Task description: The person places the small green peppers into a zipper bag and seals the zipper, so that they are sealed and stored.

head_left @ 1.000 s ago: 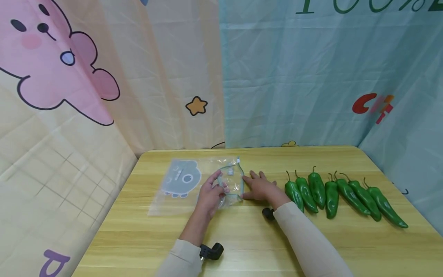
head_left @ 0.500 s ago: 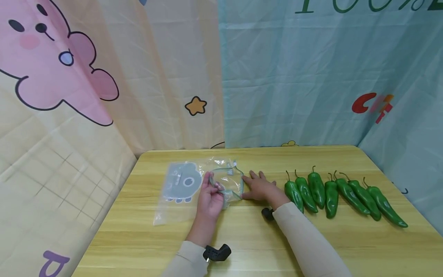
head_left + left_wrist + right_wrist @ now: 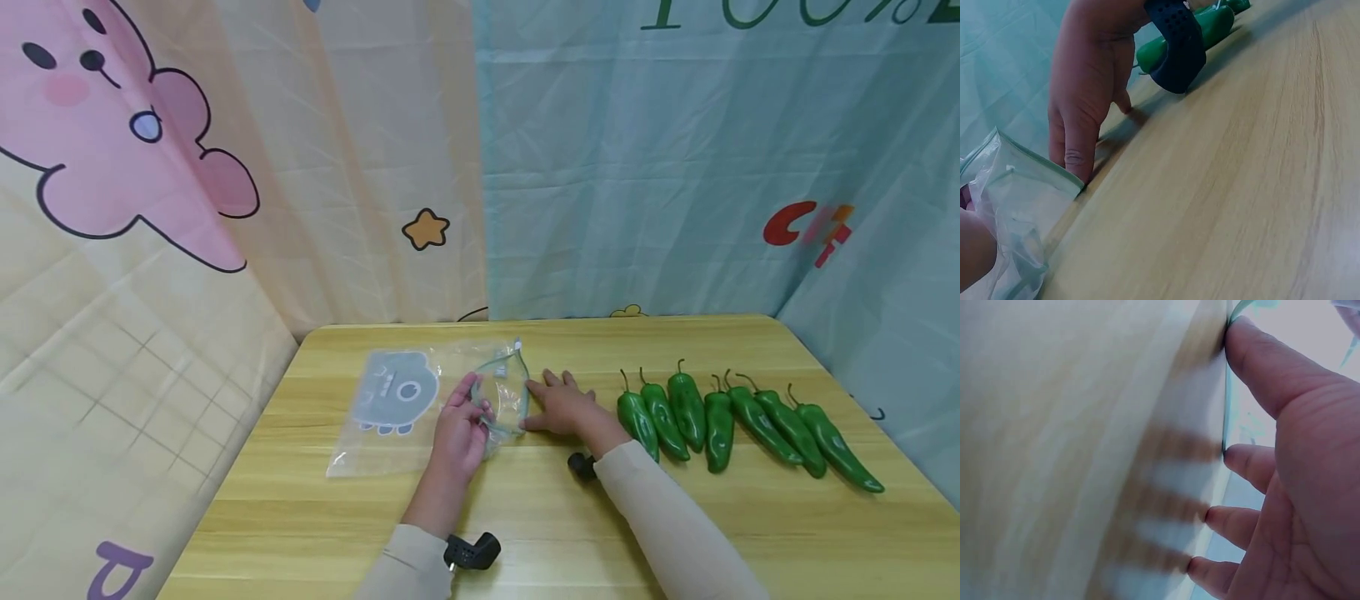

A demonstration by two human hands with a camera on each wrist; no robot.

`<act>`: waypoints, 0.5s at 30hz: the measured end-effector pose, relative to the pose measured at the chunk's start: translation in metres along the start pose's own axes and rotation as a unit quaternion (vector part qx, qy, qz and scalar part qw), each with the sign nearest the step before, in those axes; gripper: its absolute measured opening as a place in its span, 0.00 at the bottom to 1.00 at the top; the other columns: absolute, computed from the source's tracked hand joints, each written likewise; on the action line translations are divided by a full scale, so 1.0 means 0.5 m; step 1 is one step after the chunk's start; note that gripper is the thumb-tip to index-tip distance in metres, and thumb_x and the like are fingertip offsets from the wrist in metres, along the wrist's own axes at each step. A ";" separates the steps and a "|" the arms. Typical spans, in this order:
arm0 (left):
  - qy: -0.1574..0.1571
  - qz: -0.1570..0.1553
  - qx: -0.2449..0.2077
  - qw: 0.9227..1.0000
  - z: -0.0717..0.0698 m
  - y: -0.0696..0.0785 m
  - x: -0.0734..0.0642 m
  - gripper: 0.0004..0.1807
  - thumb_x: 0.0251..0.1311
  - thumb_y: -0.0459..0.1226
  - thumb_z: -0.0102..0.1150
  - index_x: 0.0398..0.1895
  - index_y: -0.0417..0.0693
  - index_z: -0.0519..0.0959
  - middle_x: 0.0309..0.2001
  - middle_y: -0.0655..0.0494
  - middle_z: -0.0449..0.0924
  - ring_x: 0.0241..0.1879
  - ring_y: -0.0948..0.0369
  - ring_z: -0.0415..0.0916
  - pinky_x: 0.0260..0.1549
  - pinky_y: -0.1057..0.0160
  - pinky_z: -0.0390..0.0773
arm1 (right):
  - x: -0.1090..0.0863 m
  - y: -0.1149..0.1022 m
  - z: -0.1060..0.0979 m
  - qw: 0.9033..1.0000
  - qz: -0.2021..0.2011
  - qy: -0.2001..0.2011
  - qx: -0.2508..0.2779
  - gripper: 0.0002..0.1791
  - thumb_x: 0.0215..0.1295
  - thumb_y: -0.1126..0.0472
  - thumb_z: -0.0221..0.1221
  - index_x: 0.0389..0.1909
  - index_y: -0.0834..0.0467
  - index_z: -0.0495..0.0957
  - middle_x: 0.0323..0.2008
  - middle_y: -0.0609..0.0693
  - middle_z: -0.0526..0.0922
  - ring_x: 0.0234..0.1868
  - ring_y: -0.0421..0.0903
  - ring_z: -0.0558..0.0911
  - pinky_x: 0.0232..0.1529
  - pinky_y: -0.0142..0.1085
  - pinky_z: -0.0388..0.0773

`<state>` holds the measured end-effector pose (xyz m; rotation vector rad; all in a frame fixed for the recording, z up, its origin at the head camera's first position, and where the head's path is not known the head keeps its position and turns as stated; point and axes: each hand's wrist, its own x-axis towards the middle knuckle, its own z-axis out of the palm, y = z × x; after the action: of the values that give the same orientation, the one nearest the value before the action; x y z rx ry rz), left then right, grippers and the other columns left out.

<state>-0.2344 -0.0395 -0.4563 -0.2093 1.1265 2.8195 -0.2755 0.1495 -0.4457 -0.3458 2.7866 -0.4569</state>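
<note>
A clear zip bag with a grey-blue cartoon animal print lies on the table, its green-edged mouth facing right and gaping. My left hand pinches the upper lip of that mouth, some fingertips showing through the plastic. In the left wrist view the raised plastic bag partly covers this hand. My right hand presses the lower lip to the table with spread fingers. The right wrist view shows the thumb and index fingertips of the right hand at the green edge.
Several green chili peppers lie in a row just right of my right hand, stems pointing away. The wooden table ends at hanging curtains behind. A black wrist camera sits on my left forearm.
My left hand drew the upper lip leftward, widening the mouth, then came back a little right. The bag's printed end shifted slightly with it. My right hand has stayed in place.
</note>
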 end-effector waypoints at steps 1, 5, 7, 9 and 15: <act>-0.004 -0.002 0.003 1.000 0.000 0.000 0.000 0.38 0.55 0.16 0.32 0.72 0.38 0.61 0.74 0.47 0.57 0.35 0.65 0.66 0.34 0.75 0.71 | 0.000 0.000 0.001 1.000 -0.001 0.002 0.001 0.46 0.62 0.37 0.62 0.76 0.51 0.59 0.76 0.63 0.50 0.74 0.71 0.44 0.59 0.78 0.47; -0.014 -0.010 0.014 1.000 -0.002 -0.002 0.000 0.38 0.54 0.16 0.32 0.73 0.37 0.60 0.74 0.47 0.56 0.35 0.65 0.66 0.34 0.76 0.72 | -0.004 -0.002 -0.002 1.000 -0.010 0.018 -0.002 0.45 0.63 0.39 0.62 0.76 0.54 0.59 0.75 0.66 0.52 0.73 0.72 0.48 0.62 0.75 0.50; -0.019 -0.013 0.016 1.000 -0.003 -0.004 0.000 0.38 0.55 0.16 0.32 0.73 0.37 0.59 0.73 0.47 0.57 0.35 0.66 0.67 0.33 0.76 0.72 | -0.010 -0.003 -0.006 0.999 -0.020 0.035 -0.001 0.45 0.63 0.40 0.62 0.76 0.55 0.59 0.75 0.67 0.53 0.73 0.71 0.50 0.63 0.72 0.52; -0.023 -0.014 0.020 0.999 -0.004 -0.005 0.002 0.38 0.55 0.16 0.32 0.73 0.37 0.59 0.73 0.48 0.57 0.35 0.66 0.67 0.33 0.76 0.72 | -0.019 -0.006 -0.014 0.998 -0.034 0.055 0.008 0.44 0.64 0.42 0.63 0.75 0.56 0.60 0.74 0.67 0.54 0.72 0.70 0.53 0.65 0.68 0.56; -0.030 -0.014 0.033 0.999 -0.005 -0.006 0.002 0.38 0.54 0.16 0.32 0.73 0.36 0.58 0.73 0.47 0.57 0.34 0.66 0.67 0.34 0.76 0.72 | -0.051 -0.001 -0.044 0.991 -0.076 0.101 0.036 0.41 0.65 0.47 0.64 0.74 0.60 0.62 0.72 0.67 0.58 0.70 0.67 0.62 0.66 0.59 0.63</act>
<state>-0.2346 -0.0390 -0.4603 -0.1338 1.1911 2.7411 -0.2588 0.1624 -0.4192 -0.5239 2.9409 -0.6617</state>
